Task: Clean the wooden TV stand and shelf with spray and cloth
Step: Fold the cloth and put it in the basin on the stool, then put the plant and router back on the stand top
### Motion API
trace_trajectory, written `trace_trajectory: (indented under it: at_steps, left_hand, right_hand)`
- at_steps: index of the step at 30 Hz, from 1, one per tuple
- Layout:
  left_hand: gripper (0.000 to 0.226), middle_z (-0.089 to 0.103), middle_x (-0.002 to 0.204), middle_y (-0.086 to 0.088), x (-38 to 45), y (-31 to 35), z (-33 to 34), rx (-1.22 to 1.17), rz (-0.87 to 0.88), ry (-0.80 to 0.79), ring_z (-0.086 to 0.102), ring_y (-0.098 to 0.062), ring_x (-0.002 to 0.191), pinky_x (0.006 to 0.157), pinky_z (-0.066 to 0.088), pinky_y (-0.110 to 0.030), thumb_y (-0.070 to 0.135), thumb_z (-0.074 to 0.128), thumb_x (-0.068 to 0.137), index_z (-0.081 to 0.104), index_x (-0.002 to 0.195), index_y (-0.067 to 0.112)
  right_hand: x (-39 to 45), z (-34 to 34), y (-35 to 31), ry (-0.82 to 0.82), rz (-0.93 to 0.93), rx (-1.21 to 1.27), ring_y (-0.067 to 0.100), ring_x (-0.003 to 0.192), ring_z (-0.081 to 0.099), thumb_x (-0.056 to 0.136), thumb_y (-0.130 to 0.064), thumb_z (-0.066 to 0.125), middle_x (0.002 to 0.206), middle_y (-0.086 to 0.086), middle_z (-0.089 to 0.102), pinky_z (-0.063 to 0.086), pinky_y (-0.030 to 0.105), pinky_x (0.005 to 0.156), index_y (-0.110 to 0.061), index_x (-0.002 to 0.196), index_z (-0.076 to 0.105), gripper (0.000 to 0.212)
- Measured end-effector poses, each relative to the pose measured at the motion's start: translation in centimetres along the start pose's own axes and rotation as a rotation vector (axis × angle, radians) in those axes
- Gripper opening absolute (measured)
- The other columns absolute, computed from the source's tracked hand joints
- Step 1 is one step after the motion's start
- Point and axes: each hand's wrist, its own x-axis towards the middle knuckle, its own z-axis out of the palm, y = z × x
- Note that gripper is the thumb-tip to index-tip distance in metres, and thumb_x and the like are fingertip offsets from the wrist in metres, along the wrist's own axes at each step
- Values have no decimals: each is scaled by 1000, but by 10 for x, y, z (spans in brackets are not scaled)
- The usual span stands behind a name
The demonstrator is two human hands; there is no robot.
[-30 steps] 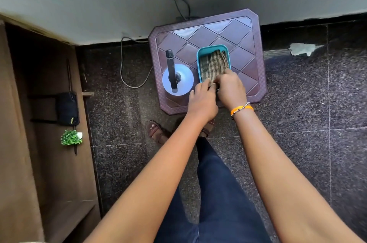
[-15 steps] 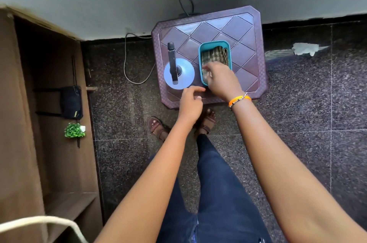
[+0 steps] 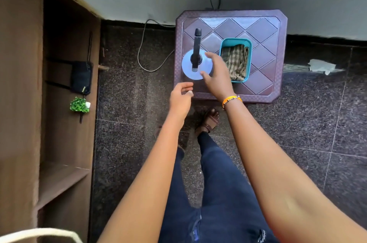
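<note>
A spray bottle (image 3: 188,67) with a pale blue body and black nozzle stands on a maroon plastic stool (image 3: 264,30). Beside it on the right, a teal tub (image 3: 249,43) holds a folded checked cloth (image 3: 236,59). My right hand (image 3: 217,74) hovers with fingers spread right beside the bottle, thumb and forefinger around its right side, not closed on it. My left hand (image 3: 181,97) hangs loosely curled at the stool's front left corner, holding nothing. The wooden TV stand and shelf (image 3: 21,83) runs down the left side.
On the shelf sit a black router (image 3: 81,77) and a small green plant (image 3: 79,105). Cables (image 3: 143,52) trail along the dark tiled floor by the wall. A white scrap (image 3: 320,65) lies on the floor at right. My legs and sandalled foot (image 3: 210,121) are below the stool.
Both hands left the cloth in the tub. My right hand swung left to the spray bottle, and my left hand drew back toward the stool's front edge.
</note>
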Motion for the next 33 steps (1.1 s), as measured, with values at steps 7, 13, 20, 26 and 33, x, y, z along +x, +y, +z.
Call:
trace_trajectory:
  at_steps: [7, 13, 20, 26, 33]
  left_hand:
    - [26, 59, 96, 5, -11, -7, 2, 71, -35, -121, 56, -12, 95, 82, 42, -22, 1, 45, 90, 59, 102, 19]
    - [22, 58, 100, 2, -8, 3, 9, 160, 23, -190, 58, -15, 97, 85, 43, -24, 8, 47, 93, 60, 109, 16]
    - [23, 56, 104, -1, -12, 8, 8, 163, 50, -232, 56, -12, 91, 73, 42, -17, 10, 46, 94, 58, 114, 13]
    - [24, 57, 109, -3, -40, -10, -27, 44, 21, -199, 58, -11, 89, 67, 42, -14, 10, 46, 95, 56, 117, 13]
    - [32, 53, 110, -3, -102, -63, -109, -273, -76, -7, 56, -13, 88, 86, 41, -30, 11, 46, 94, 46, 127, 13]
  right_hand:
    - [-11, -21, 34, 46, 15, -330, 35, 110, 50, 79, 1, 57, 116, 16, 53, 43, 41, 90, -4, 111, 54, 32]
    - [1, -33, 46, 78, 25, -422, 36, 103, 52, 82, -3, 55, 108, 19, 58, 39, 41, 83, -2, 100, 56, 18]
    - [-1, -40, 45, 40, -2, -396, 35, 104, 54, 82, -2, 55, 109, 20, 61, 40, 38, 87, -1, 103, 59, 21]
    - [-58, -12, 4, 121, 58, -109, 27, 92, 62, 83, -1, 52, 97, 12, 69, 47, 32, 85, -5, 94, 66, 18]
    - [-134, 65, -71, -169, 7, 43, 18, 82, 61, 85, -3, 53, 90, 6, 69, 49, 34, 83, -13, 91, 67, 17]
